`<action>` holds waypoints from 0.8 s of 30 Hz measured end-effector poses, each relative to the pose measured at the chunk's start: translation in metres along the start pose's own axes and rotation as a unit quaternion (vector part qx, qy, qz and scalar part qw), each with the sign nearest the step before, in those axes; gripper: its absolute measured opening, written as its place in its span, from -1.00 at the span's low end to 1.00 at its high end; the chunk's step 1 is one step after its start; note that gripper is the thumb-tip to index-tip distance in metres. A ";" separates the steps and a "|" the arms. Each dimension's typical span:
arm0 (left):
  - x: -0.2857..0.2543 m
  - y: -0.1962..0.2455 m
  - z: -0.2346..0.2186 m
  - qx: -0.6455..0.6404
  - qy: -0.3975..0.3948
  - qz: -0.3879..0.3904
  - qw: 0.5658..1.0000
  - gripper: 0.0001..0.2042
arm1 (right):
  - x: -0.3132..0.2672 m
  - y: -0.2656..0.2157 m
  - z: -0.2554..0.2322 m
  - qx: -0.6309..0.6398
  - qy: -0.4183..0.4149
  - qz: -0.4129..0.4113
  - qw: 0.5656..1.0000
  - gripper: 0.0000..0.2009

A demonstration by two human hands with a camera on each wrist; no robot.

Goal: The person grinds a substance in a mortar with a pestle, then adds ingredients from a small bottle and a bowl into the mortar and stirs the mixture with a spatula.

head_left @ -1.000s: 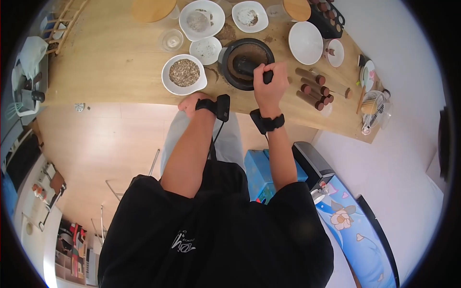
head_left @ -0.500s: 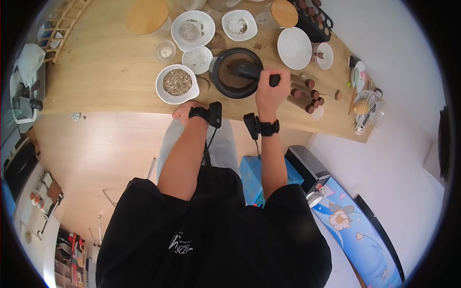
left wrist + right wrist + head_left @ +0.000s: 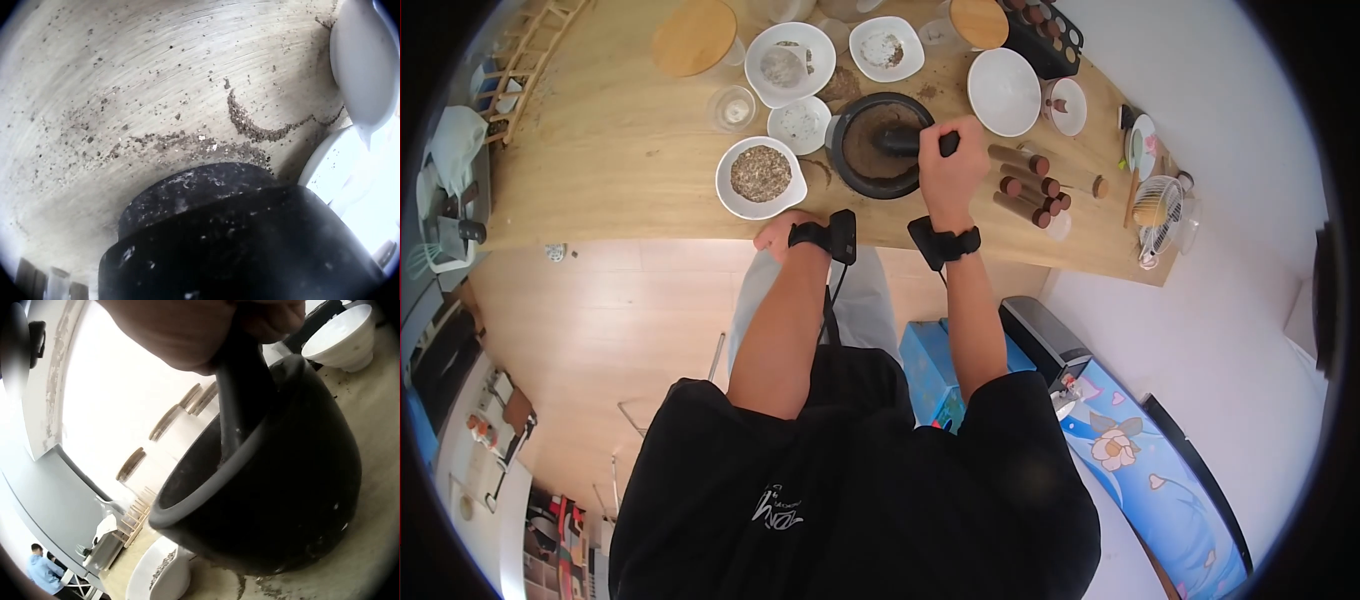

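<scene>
My right hand [image 3: 953,172] grips the black pestle [image 3: 910,141] by the top of its handle. The pestle leans to the right, its lower end inside the black stone mortar [image 3: 838,170]. Brown ground powder [image 3: 868,155] covers the mortar's inside. In the right wrist view the pestle [image 3: 242,400] slants into the mortar [image 3: 281,487], past its thick rim. My left hand [image 3: 780,232] rests at the table's front edge, just below a white spouted bowl [image 3: 730,203] of coarse brown flakes; its fingers are mostly hidden. The left wrist view shows the mortar's dark wall [image 3: 237,244].
Several capped tubes [image 3: 1025,190] lie right of the mortar. White bowls [image 3: 1004,92] and wooden-lidded jars [image 3: 695,38] stand behind it. Spilled brown crumbs [image 3: 206,147] lie on the table beside the mortar. A black tube rack [image 3: 1045,45] is at the back right.
The pestle's handle, with my right hand on it, has swung right and then away from me, still inside the mortar. My left hand stays at the table edge. The head view has shifted slightly.
</scene>
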State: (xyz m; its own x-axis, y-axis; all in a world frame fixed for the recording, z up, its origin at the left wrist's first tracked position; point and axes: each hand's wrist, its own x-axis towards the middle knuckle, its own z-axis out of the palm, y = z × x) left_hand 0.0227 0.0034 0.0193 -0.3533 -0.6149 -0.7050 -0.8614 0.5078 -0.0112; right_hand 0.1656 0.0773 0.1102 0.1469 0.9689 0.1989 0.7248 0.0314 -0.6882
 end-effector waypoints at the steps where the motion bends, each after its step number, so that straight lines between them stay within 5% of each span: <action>1: 0.005 -0.001 0.003 0.013 0.002 0.007 1.000 -0.35 | -0.001 0.005 0.004 -0.012 0.036 -0.040 0.998 -0.87; 2: 0.009 -0.002 0.004 -0.017 -0.006 -0.009 1.000 -0.34 | 0.001 0.003 0.008 -0.022 0.071 -0.082 0.994 -0.87; 6: 0.018 -0.005 0.008 -0.097 0.005 -0.029 0.995 -0.36 | 0.000 -0.001 -0.002 -0.012 -0.029 -0.039 0.999 -0.87; 10: 0.036 -0.009 0.018 0.072 -0.022 0.004 0.997 -0.37 | -0.006 0.004 0.013 -0.010 0.062 -0.081 0.995 -0.87; 13: 0.042 -0.009 0.024 -0.055 0.034 -0.019 0.998 -0.33 | -0.007 0.000 0.007 0.009 0.027 -0.041 0.999 -0.86; 16: 0.019 -0.003 0.015 -0.031 -0.010 -0.004 0.999 -0.42 | 0.000 0.005 0.010 0.020 0.051 -0.005 0.998 -0.84; 19: 0.034 -0.008 0.013 -0.012 -0.041 -0.026 0.999 -0.49 | -0.016 -0.001 0.007 -0.015 0.001 -0.137 0.990 -0.86; 22: 0.066 -0.020 0.037 0.100 -0.035 0.034 0.994 -0.45 | 0.008 0.005 0.002 0.002 0.036 -0.049 0.998 -0.85; 24: 0.057 -0.020 0.031 0.149 0.003 0.084 0.985 -0.36 | 0.005 -0.007 0.012 -0.019 0.061 -0.108 0.992 -0.85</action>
State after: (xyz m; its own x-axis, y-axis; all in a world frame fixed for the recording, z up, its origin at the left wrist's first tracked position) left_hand 0.0315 -0.0230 -0.0427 -0.4842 -0.5099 -0.7111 -0.6455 0.7568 -0.1031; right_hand 0.1533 0.0852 0.1071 0.0647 0.9035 0.4237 0.7725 0.2234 -0.5944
